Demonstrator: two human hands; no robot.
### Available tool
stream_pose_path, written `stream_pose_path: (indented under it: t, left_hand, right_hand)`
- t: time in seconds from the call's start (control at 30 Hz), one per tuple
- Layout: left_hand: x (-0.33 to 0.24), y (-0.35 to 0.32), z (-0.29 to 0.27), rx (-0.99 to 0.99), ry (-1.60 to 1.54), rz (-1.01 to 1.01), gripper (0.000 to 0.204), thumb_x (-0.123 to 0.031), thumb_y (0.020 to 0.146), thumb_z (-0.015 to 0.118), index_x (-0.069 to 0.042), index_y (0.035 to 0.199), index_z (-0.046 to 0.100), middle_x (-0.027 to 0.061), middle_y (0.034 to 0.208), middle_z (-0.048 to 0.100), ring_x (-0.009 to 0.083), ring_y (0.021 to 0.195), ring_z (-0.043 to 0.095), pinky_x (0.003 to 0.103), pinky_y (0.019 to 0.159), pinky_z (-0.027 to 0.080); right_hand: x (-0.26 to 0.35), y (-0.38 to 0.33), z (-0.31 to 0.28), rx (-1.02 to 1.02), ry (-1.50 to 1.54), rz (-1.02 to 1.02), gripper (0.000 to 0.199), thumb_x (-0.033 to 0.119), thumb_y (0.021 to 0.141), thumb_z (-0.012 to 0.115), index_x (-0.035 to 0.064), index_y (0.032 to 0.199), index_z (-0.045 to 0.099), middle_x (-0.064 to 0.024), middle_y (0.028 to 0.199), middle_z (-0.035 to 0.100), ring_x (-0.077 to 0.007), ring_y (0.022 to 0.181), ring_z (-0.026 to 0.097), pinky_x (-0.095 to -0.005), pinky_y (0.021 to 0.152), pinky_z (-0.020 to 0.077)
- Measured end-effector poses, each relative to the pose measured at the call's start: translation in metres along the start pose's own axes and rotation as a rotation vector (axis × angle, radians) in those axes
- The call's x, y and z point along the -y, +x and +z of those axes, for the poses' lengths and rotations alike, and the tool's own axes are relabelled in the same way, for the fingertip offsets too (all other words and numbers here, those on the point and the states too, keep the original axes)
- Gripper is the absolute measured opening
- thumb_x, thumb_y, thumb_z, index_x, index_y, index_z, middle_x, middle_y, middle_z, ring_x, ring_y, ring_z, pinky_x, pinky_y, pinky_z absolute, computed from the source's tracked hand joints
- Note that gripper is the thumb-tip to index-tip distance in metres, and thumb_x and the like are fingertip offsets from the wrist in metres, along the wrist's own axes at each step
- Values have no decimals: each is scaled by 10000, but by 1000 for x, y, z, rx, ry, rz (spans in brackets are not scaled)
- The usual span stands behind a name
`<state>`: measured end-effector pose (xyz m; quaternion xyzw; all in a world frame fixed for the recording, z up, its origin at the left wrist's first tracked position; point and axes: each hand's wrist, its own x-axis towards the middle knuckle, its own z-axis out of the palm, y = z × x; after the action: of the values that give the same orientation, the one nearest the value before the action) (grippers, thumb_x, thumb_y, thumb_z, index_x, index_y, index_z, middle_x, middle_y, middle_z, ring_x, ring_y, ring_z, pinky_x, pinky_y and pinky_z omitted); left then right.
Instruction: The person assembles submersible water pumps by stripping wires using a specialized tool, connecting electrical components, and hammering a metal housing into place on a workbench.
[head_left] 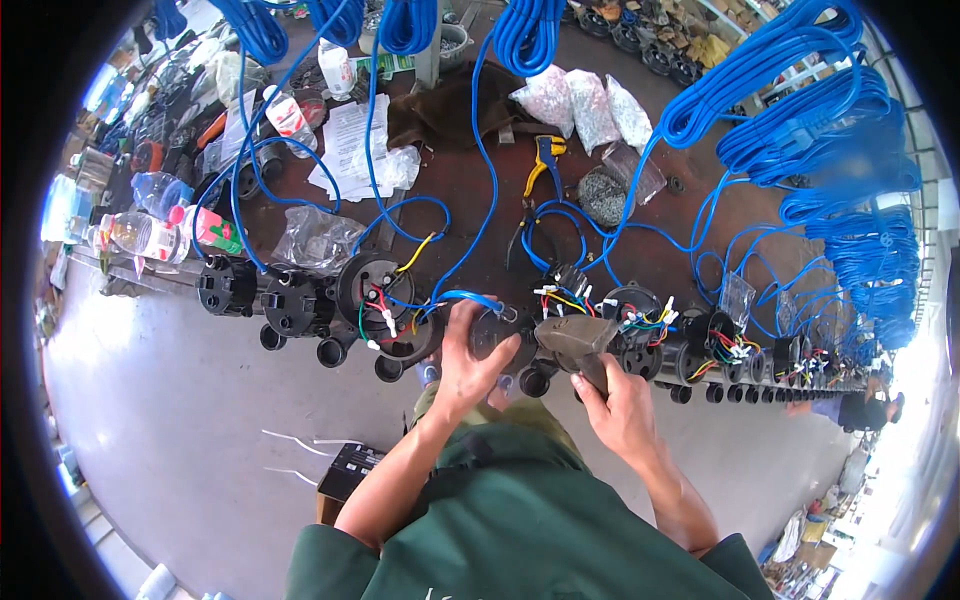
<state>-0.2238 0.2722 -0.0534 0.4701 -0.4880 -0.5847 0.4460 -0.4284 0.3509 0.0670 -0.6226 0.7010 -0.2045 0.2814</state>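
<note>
My right hand (622, 408) is closed round the handle of a hammer (578, 337), whose metal head hangs over the edge of the workbench. Beside it, my left hand (472, 368) grips a black round housing (492, 335), thumb and fingers curved about its rim. A blue cable runs into this housing near my fingertips. Left of my left hand is an open black housing (372, 285) with red, green and yellow wires and white connectors. Another open housing (640, 352) with coloured wires stands right of the hammer.
Two closed black housings (296, 303) stand at the left along the bench edge; several more run off to the right. Blue cable coils (700, 95) hang overhead. Yellow-handled pliers (543, 168), papers (352, 140), and filled plastic bags (590, 108) lie farther back. A black box (352, 468) is below left.
</note>
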Motion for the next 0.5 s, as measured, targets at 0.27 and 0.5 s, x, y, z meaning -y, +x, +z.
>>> stream_pose_path:
  t: [0.27, 0.5]
  left_hand:
    - [7, 7, -18, 78, 353, 389, 983, -365, 508, 998, -41, 1332, 571, 136, 1303, 625, 372, 1228, 563, 475, 1092, 443]
    - [16, 7, -22, 76, 293, 378, 957, -335, 475, 976, -39, 1290, 572, 184, 1223, 620, 402, 1170, 585, 495, 1058, 457]
  right_hand:
    - [67, -7, -25, -51, 113, -170, 195, 117, 979, 706, -31, 1101, 674, -138, 863, 737, -232, 701, 697, -338, 662, 543]
    - [55, 20, 40, 79, -252, -177, 261, 263, 966, 708, 36, 1074, 637, -161, 652, 658, -386, 626, 689, -473, 557, 533]
